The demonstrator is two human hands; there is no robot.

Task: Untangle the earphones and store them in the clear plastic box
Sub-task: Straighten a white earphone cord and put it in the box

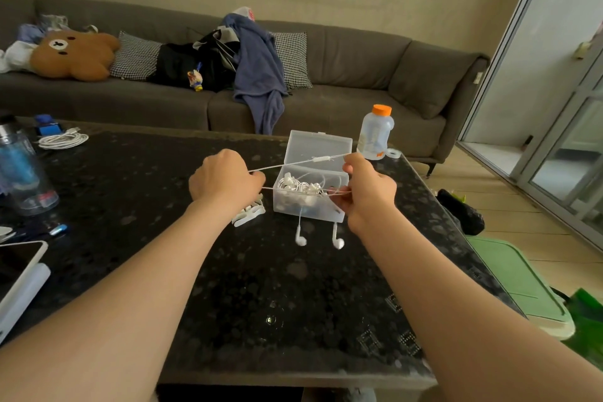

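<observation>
A white earphone cable [293, 164] is stretched tight between my two hands, just above the clear plastic box [308, 206]. My left hand [225, 178] grips one end of it in a closed fist. My right hand [367, 189] pinches the other end beside the box. Two white earbuds [337, 240] dangle from the right hand in front of the box, near the tabletop. The box stands open with its lid [318, 148] tilted back, and several white earphones lie inside. A white folded earphone bundle [248, 214] lies on the table under my left wrist.
The dark speckled table [261, 287] holds a bottle with an orange cap [375, 132] behind the box, a coiled white cable [63, 140], a blue water bottle [23, 173] and a tablet [19, 274] at the left. A grey sofa with clothes stands behind.
</observation>
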